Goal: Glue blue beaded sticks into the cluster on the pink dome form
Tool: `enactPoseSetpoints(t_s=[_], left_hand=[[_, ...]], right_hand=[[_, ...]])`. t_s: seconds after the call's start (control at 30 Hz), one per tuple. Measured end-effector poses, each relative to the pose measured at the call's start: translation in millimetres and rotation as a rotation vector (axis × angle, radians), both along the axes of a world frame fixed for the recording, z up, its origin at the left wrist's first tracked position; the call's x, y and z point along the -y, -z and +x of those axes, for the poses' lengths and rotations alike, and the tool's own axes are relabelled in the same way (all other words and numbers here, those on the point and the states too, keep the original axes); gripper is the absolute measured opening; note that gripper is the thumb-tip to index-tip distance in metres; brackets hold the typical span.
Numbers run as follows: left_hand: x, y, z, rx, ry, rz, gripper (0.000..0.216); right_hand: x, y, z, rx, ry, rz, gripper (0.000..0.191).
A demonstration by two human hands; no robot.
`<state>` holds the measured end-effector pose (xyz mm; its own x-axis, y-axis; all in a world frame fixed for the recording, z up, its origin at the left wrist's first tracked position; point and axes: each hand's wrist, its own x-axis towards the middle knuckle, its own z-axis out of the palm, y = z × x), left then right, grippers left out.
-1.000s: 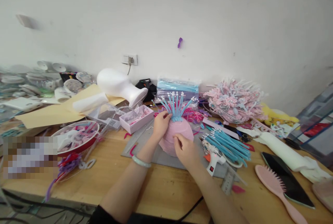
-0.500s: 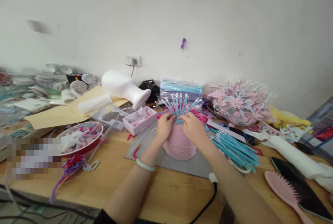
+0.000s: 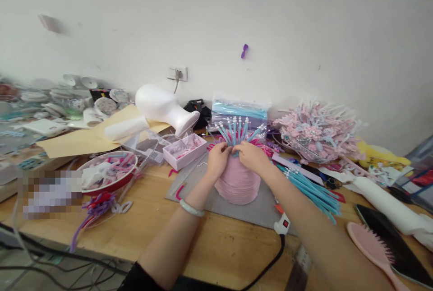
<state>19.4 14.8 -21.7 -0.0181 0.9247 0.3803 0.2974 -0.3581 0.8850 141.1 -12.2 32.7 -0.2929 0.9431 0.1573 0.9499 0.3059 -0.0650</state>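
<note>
A pink ribbed fan-shaped piece [image 3: 237, 185] lies on the grey mat [image 3: 216, 207] with its rounded end toward me. Behind its narrow top, blue fuzzy stems [image 3: 234, 132] with white beaded tips spread upward like a crown. My left hand [image 3: 218, 161] is closed, thumb and fingers pinched at the base of the stems. From the other side my right hand [image 3: 251, 156] pinches the same spot, its fingertips close to the left ones. The fingers largely hide what is gripped there. A bundle of blue beaded stems [image 3: 311, 191] rests under my right forearm.
Near my right forearm lies a white corded tool [image 3: 282, 224] with a red switch. A lilac box [image 3: 185, 154], a red-rimmed bowl [image 3: 108, 187] and a white mannequin head [image 3: 158, 103] stand left. Right are a pink floral bunch [image 3: 318, 131], hairbrush [image 3: 370, 246] and dark tablet [image 3: 395, 241].
The view has shifted slightly, uncovering more of the white corded tool and a metal ruler. My hands stay at the stem base, and the light blue bit beneath my fingertips is now mostly covered.
</note>
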Motion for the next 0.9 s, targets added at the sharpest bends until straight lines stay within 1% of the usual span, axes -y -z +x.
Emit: enactPoseSetpoints(t_s=[0.27, 0.43, 0.53, 0.7, 0.8, 0.9], left_hand=[[-4.9, 2.1, -0.9, 0.088, 0.043, -0.017, 0.018], [-5.1, 1.3, -0.5, 0.215, 0.099, -0.038, 0.010], [-6.0, 0.8, 0.3, 0.286, 0.118, -0.016, 0.011], [-6.7, -1.1, 1.4, 0.322, 0.119, -0.014, 0.016], [-7.6, -1.9, 1.9, 0.356, 0.138, -0.042, 0.016], [-9.9, -1.5, 1.8, 0.334, 0.134, -0.060, 0.015]], right_hand=[[6.4, 4.3, 2.1, -0.020, 0.006, 0.030, 0.039], [7.9, 3.9, 1.3, -0.010, 0.011, 0.037, 0.038], [7.8, 2.5, 1.2, 0.007, 0.013, 0.030, 0.038], [7.9, 1.6, 0.6, 0.021, 0.016, -0.008, 0.039], [8.8, 2.1, 0.4, 0.022, 0.018, -0.004, 0.039], [10.1, 2.4, 0.5, 0.025, 0.017, 0.012, 0.040]])
